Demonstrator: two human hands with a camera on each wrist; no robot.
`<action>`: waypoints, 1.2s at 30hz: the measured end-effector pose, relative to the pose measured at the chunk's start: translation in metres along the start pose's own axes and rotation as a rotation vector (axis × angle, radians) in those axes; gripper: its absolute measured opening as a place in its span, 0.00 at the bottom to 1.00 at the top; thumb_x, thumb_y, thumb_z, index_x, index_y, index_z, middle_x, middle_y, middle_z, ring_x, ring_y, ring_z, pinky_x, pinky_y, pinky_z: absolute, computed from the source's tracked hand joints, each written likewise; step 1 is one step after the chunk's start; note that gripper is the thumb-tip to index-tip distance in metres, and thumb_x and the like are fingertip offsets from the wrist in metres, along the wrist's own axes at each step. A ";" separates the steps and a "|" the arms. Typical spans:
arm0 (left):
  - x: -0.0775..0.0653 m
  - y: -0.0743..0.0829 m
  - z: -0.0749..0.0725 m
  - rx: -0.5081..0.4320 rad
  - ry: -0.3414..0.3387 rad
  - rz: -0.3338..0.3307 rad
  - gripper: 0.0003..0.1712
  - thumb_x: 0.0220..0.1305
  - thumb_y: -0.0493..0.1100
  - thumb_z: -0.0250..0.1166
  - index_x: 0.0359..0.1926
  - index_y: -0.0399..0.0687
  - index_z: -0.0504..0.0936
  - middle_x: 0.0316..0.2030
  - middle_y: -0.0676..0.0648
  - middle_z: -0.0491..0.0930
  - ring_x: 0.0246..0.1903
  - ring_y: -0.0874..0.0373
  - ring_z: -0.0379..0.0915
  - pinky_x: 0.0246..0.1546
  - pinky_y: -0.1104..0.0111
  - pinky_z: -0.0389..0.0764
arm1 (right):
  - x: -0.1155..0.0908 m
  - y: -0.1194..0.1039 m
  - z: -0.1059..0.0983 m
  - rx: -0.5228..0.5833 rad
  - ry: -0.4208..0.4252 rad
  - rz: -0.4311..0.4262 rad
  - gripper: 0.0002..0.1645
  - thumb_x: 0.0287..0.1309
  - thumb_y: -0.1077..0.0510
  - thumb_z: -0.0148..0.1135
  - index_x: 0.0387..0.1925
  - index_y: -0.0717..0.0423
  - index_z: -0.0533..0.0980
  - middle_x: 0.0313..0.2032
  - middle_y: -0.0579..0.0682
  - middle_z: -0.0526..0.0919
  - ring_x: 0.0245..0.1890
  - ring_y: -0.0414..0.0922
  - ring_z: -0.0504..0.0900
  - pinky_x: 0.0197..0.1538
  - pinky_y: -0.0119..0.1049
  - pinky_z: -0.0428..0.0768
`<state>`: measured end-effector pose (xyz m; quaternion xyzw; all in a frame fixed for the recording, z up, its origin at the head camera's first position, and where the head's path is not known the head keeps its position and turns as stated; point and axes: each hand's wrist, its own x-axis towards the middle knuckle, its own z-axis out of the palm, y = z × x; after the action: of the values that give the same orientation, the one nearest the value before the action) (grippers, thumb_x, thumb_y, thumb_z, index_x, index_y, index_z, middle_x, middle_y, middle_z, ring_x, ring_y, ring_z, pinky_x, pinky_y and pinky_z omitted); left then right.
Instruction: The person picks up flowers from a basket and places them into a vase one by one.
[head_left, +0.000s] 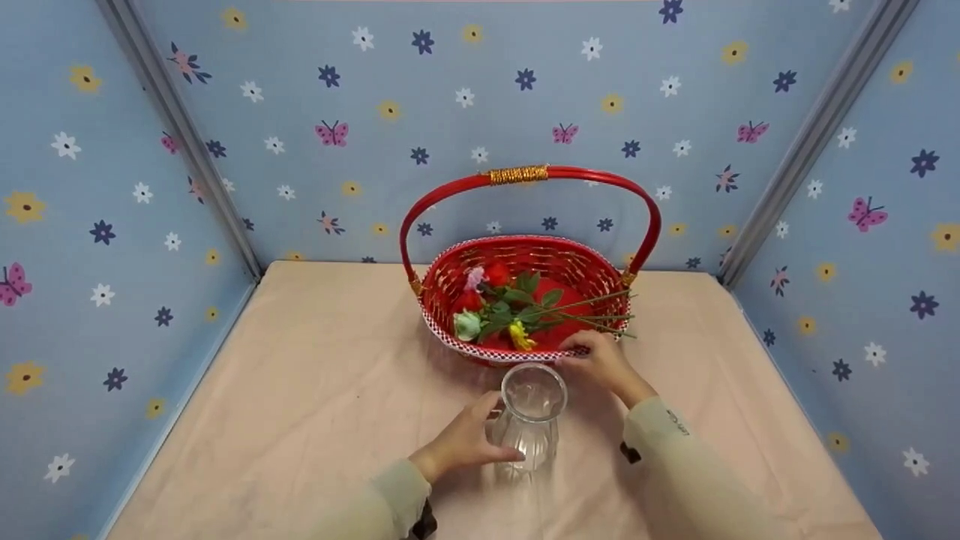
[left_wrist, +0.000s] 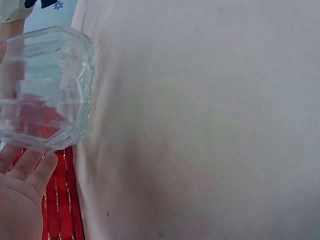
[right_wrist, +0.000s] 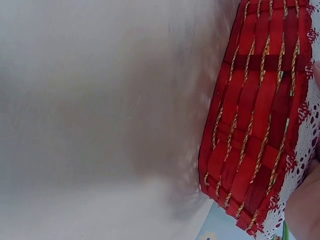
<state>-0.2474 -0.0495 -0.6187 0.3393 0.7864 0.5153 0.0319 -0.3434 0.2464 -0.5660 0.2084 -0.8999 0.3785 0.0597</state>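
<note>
Pale-blue walls [head_left: 450, 75] printed with small flowers and pink butterflies rise behind and to either side of an oval red woven basket [head_left: 577, 261]. Beneath the basket spreads the worktop [head_left: 330, 337], covered in creased peach cloth. The basket itself has gold cord worked through its weave, a red-and-white lacy rim and a tall, arched red handle [head_left: 519, 175] wound with gold at the top. In the basket lies a loose bunch of flowers with green leaves [head_left: 517, 311], its thin green stems [head_left: 585, 316] jutting over the basket's right end. Just in front of the basket is a clear, ribbed glass vase [head_left: 534, 442], mouth upward; whether its base touches the cloth is hard to tell. Of the hands, the left hand [head_left: 469, 435], in front of the basket, grips the vase between thumb and fingers; the right hand [head_left: 604, 360] pinches the basket's near rim. Smallest are the blooms towards the basket's left end: red [head_left: 497, 273], lilac-pink [head_left: 475, 279], mint-green [head_left: 466, 325] and yellow [head_left: 521, 335]
</note>
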 end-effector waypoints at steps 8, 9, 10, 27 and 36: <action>0.001 0.002 0.007 0.029 0.050 -0.022 0.52 0.50 0.53 0.89 0.70 0.37 0.74 0.59 0.37 0.83 0.59 0.53 0.80 0.63 0.47 0.85 | -0.001 0.001 0.000 0.004 0.017 -0.035 0.10 0.58 0.61 0.81 0.40 0.60 0.90 0.41 0.56 0.93 0.47 0.55 0.89 0.57 0.52 0.85; 0.001 0.002 0.007 0.035 0.055 -0.023 0.51 0.50 0.53 0.89 0.69 0.37 0.75 0.58 0.37 0.83 0.58 0.53 0.80 0.62 0.48 0.86 | -0.001 0.001 0.000 0.009 0.019 -0.030 0.10 0.58 0.61 0.82 0.40 0.60 0.90 0.41 0.55 0.93 0.47 0.55 0.89 0.57 0.51 0.85; 0.002 0.002 0.007 0.040 0.060 -0.026 0.51 0.49 0.53 0.89 0.68 0.37 0.75 0.58 0.37 0.83 0.58 0.53 0.80 0.62 0.49 0.86 | -0.001 0.001 0.000 0.010 0.021 -0.034 0.10 0.58 0.61 0.82 0.40 0.60 0.90 0.41 0.55 0.93 0.47 0.55 0.89 0.57 0.51 0.85; 0.005 0.002 0.003 -0.024 0.069 -0.017 0.50 0.46 0.51 0.91 0.67 0.39 0.77 0.58 0.38 0.85 0.58 0.50 0.82 0.61 0.48 0.86 | 0.000 0.001 0.000 0.023 0.011 -0.012 0.11 0.58 0.61 0.82 0.41 0.60 0.90 0.42 0.56 0.93 0.48 0.57 0.89 0.59 0.55 0.84; 0.001 -0.001 -0.004 0.028 0.084 -0.046 0.50 0.45 0.54 0.91 0.65 0.41 0.78 0.56 0.42 0.86 0.56 0.54 0.82 0.61 0.55 0.87 | -0.001 0.003 -0.001 0.026 0.013 -0.016 0.09 0.58 0.61 0.81 0.40 0.60 0.90 0.41 0.56 0.93 0.47 0.55 0.89 0.57 0.49 0.84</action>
<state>-0.2507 -0.0526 -0.6176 0.2993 0.8017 0.5174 0.0060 -0.3439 0.2489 -0.5674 0.2139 -0.8928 0.3908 0.0658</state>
